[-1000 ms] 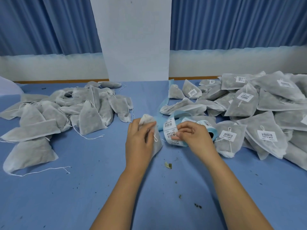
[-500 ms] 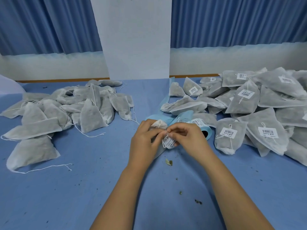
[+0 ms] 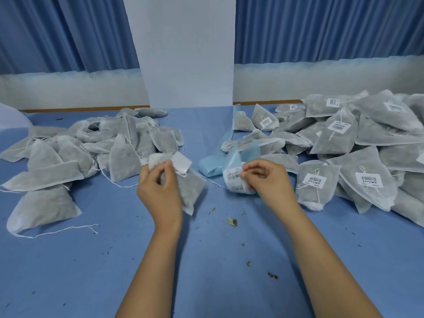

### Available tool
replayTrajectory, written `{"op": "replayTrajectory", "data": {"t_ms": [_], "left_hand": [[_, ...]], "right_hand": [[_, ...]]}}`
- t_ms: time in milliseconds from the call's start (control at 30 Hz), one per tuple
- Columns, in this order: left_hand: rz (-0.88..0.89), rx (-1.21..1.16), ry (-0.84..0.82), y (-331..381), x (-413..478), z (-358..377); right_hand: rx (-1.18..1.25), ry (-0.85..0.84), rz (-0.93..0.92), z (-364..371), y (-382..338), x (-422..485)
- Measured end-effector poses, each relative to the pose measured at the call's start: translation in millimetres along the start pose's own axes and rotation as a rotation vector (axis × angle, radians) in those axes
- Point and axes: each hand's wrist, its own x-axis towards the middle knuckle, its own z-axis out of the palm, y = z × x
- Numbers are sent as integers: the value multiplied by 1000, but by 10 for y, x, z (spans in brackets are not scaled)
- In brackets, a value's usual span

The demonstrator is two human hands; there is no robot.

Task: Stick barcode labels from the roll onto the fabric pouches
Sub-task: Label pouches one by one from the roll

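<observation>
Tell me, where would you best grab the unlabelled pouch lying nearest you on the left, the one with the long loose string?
Probably by its bunched neck. That pouch lies flat with its narrow tied end toward the near left, where the drawstring trails out. Coming from that near side, a hand could likely pinch the neck without touching the pile behind it.

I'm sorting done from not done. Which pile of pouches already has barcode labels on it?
The pile on the right: its pouches show white barcode labels. The pile on the left shows only plain grey fabric and loose strings.
</observation>
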Motion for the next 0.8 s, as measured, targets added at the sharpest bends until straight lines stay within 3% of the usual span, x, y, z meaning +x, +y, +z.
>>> {"op": "replayTrajectory", "data": {"t_ms": [133, 200, 267, 333, 433, 667, 800], "left_hand": [[45, 0, -35, 33, -26, -1], [176, 58, -116, 46, -64, 6], [365, 119, -216, 48, -104, 15], [523, 131, -308, 48, -148, 28], [649, 118, -426, 39, -200, 56], [682, 104, -511, 26, -201, 60], [474, 21, -530, 56, -205, 31]], "right_hand": [[183, 301, 15, -53, 4, 3], [203, 333, -44, -38, -13, -27], [122, 268, -117, 23, -51, -54], [100, 59, -112, 134, -73, -113], [125, -137, -82, 270, -74, -183], [207, -175, 21, 252, -47, -187], [307, -152, 119, 243, -48, -170]]}}
